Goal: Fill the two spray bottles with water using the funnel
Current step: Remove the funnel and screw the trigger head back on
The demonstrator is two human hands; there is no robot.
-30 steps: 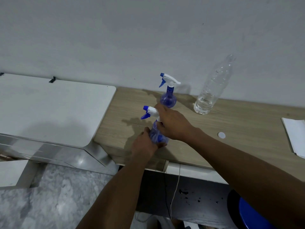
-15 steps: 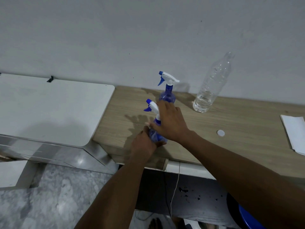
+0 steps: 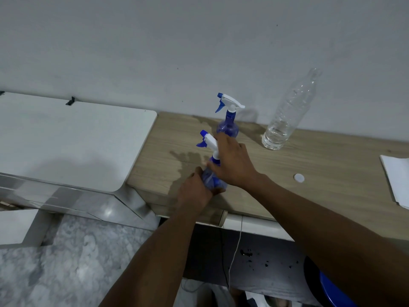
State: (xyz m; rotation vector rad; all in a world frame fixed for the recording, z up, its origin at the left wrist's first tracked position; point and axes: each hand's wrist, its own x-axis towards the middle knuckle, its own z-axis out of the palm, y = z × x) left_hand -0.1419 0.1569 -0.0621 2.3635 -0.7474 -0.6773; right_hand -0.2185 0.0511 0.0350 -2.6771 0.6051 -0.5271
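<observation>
From the head view, the person stands over a wooden desk (image 3: pixel 332 165) pushed against a plain wall, both arms reaching in to the near spray bottle (image 3: pixel 213 180) at the front edge. The left hand (image 3: pixel 195 189) is wrapped closed around the blue belly of that bottle, apparently to keep it from turning or sliding, while the right hand (image 3: pixel 232 161) is curled over its neck, fingers closed on the collar just under the white trigger head (image 3: pixel 209 141), which leans off to the left. That hold looks to me like a twist on the cap, either tightening or loosening; I cannot tell which. The second spray bottle (image 3: pixel 228 125) stands upright just behind the right hand, cap on, near the wall. To its right, well apart from both hands, a clear water bottle (image 3: pixel 285 120) stands uncapped with only a little water left at the bottom, and its small white cap (image 3: pixel 299 177) lies flat on the desk further forward. A white sheet of paper (image 3: pixel 396 180) sits at the far right edge. No funnel is anywhere to be seen. A white cabinet top (image 3: pixel 66 140) adjoins the desk on the left.
</observation>
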